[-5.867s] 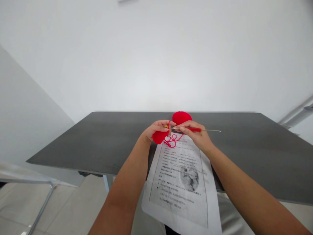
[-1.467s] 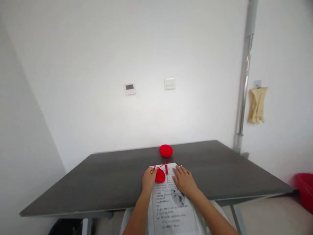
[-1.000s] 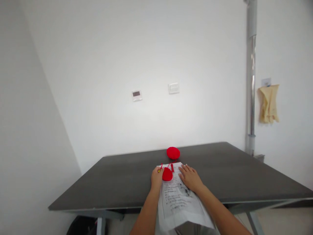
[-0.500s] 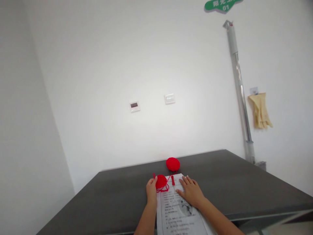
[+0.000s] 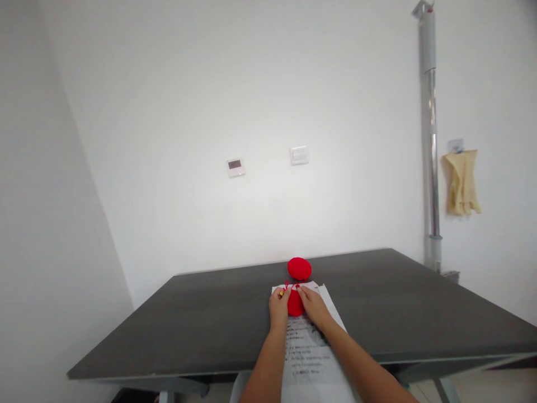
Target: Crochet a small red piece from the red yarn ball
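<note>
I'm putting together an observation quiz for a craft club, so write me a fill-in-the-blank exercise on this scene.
1. The ball on the dark table is ____ from the person than the rounded piece.
2. The rounded piece between the left hand and right hand is coloured ____.
3. The dark-screened panel is to the ____ of the switch plate.
4. The hanging gloves are pale ____.

Missing words: farther; red; left; yellow.

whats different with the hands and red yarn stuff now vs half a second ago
The right hand, flat on the printed paper half a second ago, has moved left to the red piece and is now at the red-handled hook; whether it grips it is too small to tell. The left hand still holds the red piece, and the red yarn ball still sits near the table's far edge.
</note>
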`<action>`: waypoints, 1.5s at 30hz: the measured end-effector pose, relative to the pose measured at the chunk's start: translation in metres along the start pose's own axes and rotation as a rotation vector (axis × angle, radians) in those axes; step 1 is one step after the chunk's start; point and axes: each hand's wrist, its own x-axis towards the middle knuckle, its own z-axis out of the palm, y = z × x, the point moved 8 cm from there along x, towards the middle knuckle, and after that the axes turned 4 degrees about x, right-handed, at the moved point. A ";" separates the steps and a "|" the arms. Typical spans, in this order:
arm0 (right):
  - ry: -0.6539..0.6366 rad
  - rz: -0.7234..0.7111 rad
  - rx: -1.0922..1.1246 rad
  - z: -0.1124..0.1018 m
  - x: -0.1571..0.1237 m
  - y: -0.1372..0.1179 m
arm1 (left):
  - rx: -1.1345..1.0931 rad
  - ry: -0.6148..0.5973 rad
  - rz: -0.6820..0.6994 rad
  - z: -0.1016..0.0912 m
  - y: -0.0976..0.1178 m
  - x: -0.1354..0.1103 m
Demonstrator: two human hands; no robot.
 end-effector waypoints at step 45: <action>0.645 0.467 0.932 -0.043 -0.013 0.087 | 0.108 0.645 0.128 -0.067 0.018 -0.022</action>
